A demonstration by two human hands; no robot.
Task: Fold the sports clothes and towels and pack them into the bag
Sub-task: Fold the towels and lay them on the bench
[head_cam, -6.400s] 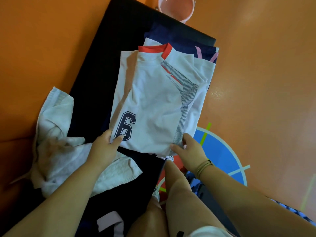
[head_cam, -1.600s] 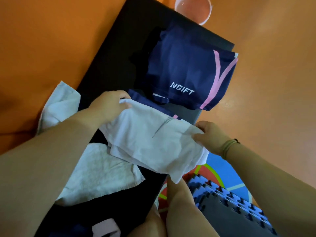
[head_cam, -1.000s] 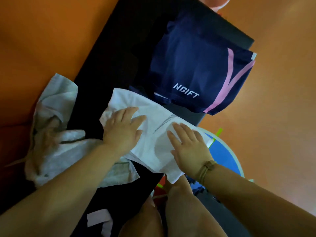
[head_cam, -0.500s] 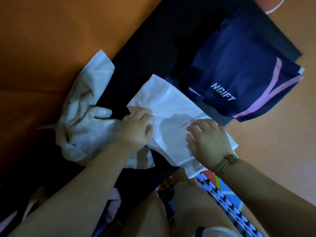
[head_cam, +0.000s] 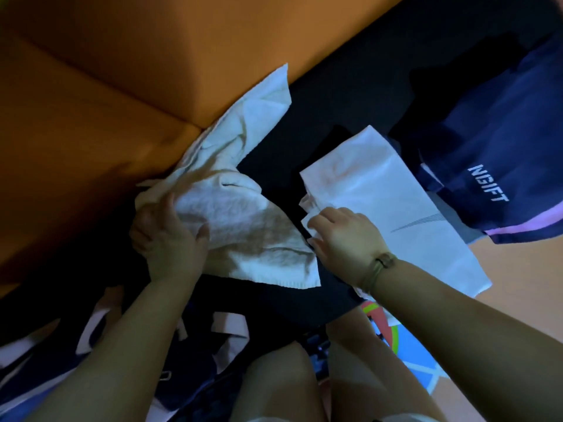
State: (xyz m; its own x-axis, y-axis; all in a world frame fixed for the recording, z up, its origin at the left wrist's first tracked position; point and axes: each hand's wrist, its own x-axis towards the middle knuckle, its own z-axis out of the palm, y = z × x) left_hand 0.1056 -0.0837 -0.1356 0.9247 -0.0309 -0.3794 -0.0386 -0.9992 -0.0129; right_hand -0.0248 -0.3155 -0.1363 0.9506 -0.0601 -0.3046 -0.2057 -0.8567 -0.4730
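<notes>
Towel (head_cam: 243, 214), crumpled, is being gripped by the left hand (head_cam: 169, 242); the right hand (head_cam: 344, 236) is pinching the edge of the folded shirt (head_cam: 380, 184).

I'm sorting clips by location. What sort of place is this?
Likely an indoor sports or play room, seen from floor level: a black exercise mat lies on an orange floor, with colourful floor tiles beside it.
</notes>
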